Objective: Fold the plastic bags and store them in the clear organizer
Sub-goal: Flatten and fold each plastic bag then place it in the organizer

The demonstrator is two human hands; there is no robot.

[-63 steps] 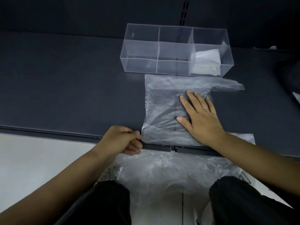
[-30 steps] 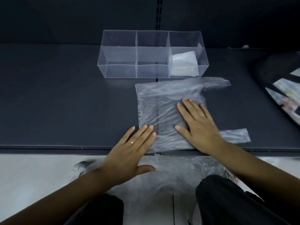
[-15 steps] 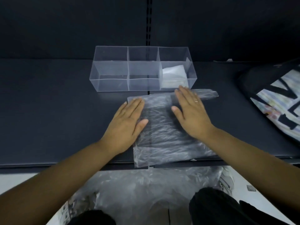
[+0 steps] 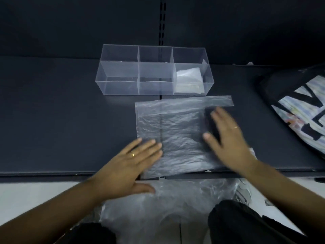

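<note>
Flattening the plastic bag [image 4: 175, 131] near the clear organizer [image 4: 121, 72], we pin its edge with the left hand [image 4: 130, 164], right hand [image 4: 228, 140] blurred above, fingers [image 4: 149, 147] outstretched, grasping nothing, likely smoothing before folding.

The left hand [image 4: 130, 164] slides back to the front edge of the surface [image 4: 52, 129], onto the near-left corner of the plastic bag [image 4: 177, 131]; the right hand [image 4: 226, 138] retreats rightward.

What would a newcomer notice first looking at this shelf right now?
A crinkled plastic bag spread flat on the dark shelf, the left hand on its near left corner and the blurred right hand over its right side. Behind it, the clear organizer holds one folded bag in its right compartment. A patterned bag lies at far right.
</note>
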